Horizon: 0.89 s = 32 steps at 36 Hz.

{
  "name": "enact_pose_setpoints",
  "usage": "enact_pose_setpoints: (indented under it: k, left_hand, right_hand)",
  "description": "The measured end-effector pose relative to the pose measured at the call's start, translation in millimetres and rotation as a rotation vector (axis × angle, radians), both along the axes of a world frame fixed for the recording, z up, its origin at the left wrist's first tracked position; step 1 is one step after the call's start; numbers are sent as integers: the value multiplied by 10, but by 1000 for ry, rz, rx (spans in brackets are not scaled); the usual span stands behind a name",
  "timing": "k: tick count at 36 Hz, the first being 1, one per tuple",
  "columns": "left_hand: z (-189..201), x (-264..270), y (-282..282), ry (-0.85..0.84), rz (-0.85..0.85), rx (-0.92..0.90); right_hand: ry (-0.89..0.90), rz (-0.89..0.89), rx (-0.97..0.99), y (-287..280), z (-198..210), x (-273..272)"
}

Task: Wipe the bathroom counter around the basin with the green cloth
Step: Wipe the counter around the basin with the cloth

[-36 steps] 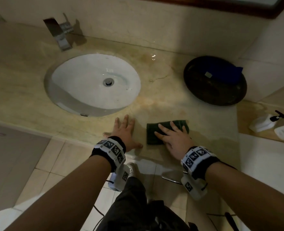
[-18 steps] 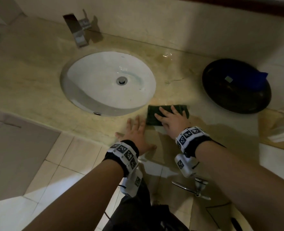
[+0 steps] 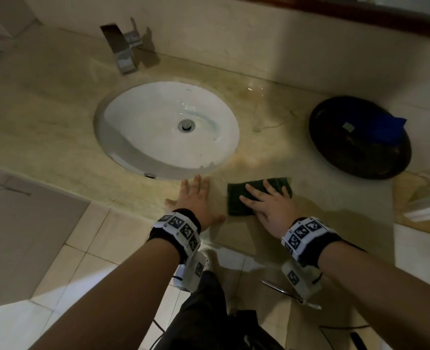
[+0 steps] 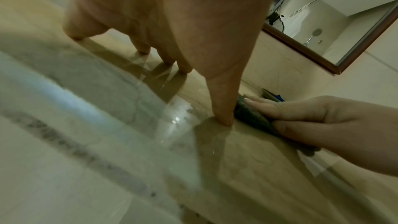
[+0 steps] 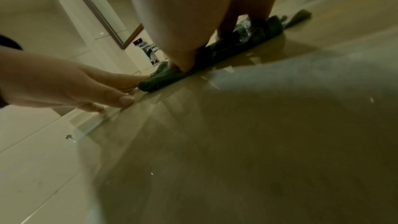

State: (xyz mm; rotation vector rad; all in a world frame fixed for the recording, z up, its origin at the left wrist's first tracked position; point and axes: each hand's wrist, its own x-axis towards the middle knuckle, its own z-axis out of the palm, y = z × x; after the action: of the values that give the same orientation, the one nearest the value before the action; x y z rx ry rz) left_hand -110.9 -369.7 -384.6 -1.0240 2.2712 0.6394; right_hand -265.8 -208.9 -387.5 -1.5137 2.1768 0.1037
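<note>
The folded green cloth [image 3: 239, 200] lies flat on the beige marble counter [image 3: 57, 127], just right of the white oval basin [image 3: 158, 122]. My right hand [image 3: 267, 203] presses on the cloth with straight, spread fingers; the right wrist view shows the cloth [image 5: 163, 79] squeezed under them. My left hand [image 3: 196, 198] rests flat on the bare counter between the basin's front rim and the cloth, fingers straight. In the left wrist view its thumb [image 4: 221, 108] touches the stone close to the cloth [image 4: 249, 115].
A chrome tap [image 3: 123, 51] stands behind the basin. A black bowl [image 3: 355, 145] holding a blue cloth [image 3: 390, 127] sits at the right. A white pump bottle [image 3: 428, 208] lies on a lower ledge at far right. The counter's front edge runs under my wrists.
My right hand slid the cloth up beside the basin, then back toward the counter's front edge. The left hand stayed flat near the basin's rim. The view shifted left.
</note>
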Motion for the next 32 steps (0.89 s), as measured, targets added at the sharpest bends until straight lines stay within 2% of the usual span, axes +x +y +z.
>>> enact_pose_setpoints:
  k: [19, 26, 32]
  left_hand:
    - [11, -20, -2, 31, 38, 43]
    - [23, -12, -3, 34, 42, 44]
    - [45, -27, 12, 21, 36, 32]
  right_hand:
    - [4, 49, 95, -985, 54, -348]
    - [4, -4, 69, -913, 6, -263]
    - [13, -44, -11, -517, -52, -61]
